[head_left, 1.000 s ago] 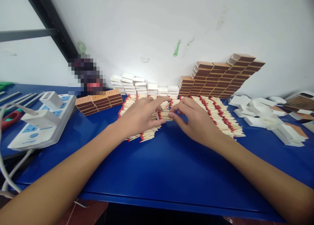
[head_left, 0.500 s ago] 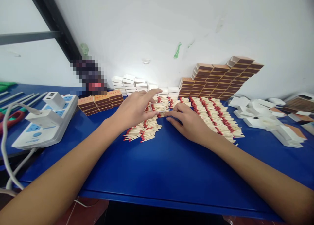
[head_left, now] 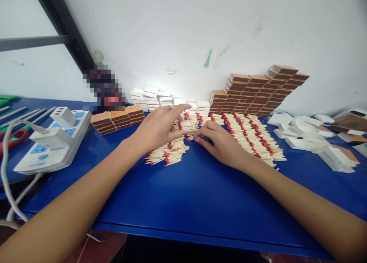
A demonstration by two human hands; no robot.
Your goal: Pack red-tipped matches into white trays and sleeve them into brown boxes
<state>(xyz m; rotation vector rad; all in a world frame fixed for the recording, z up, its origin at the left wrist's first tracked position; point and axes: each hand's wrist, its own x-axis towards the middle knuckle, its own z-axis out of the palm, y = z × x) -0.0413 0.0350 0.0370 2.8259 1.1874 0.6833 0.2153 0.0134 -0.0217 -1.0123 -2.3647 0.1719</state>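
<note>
Left hand: fingers clamped on tray, matches inside, amid loose matches on counter. Right hand: fingers curled just beside; can't tell whether gripping. Tray farther left than 1 s ago; left hand alone seemingly steadies it.

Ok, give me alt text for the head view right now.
The left hand is at a small tray of matches, the right hand close beside it, over a blue table spread with red-tipped matches. White boxes and stacked matchboxes stand behind; a power strip lies left, loose white pieces right.
</note>
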